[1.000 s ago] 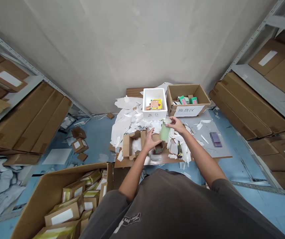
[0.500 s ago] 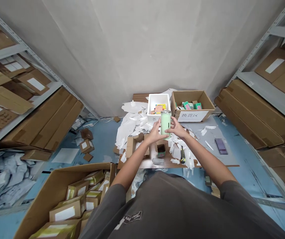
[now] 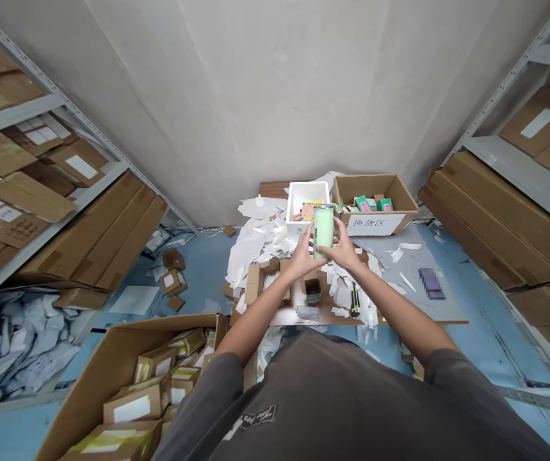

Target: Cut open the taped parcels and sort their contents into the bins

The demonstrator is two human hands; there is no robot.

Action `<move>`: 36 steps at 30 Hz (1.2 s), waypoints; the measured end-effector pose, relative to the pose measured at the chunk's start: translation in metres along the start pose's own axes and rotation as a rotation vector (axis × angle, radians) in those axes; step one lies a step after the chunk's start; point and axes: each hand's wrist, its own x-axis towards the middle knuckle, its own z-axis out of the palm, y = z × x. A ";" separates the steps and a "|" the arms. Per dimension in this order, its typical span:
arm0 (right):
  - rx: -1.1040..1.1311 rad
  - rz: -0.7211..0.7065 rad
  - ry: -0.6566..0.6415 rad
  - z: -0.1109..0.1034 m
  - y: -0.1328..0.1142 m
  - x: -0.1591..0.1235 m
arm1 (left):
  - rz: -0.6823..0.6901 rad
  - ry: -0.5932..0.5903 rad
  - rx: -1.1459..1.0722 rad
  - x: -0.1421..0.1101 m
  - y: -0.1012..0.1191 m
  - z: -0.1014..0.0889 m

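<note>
A light green tumbler (image 3: 323, 232) with a silver rim stands upright between my two hands, held up above the table. My left hand (image 3: 303, 253) is wrapped round its left side, and my right hand (image 3: 344, 248) grips the right side with fingers across the front. Dark marking shows on its left face, and a green strap juts out at the upper right. Below it on the table are a small open green box (image 3: 312, 292), an opened brown carton (image 3: 256, 282) and a black-and-yellow box cutter (image 3: 355, 299).
Behind stand a white bin (image 3: 294, 193) with small packs and a labelled carton (image 3: 402, 221) holding green-and-pink boxes. Torn white paper (image 3: 250, 240) covers the table's left. A blurred purple item (image 3: 431, 283) lies right. A large carton of parcels (image 3: 125, 330) stands lower left; shelves flank both sides.
The tumbler has been turned in my hands, so its dark marking moved from the right side to the left and the strap came into view. It is slightly higher.
</note>
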 end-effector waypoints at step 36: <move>0.004 0.005 -0.095 -0.001 0.005 -0.010 | -0.020 -0.056 -0.114 -0.009 -0.003 0.007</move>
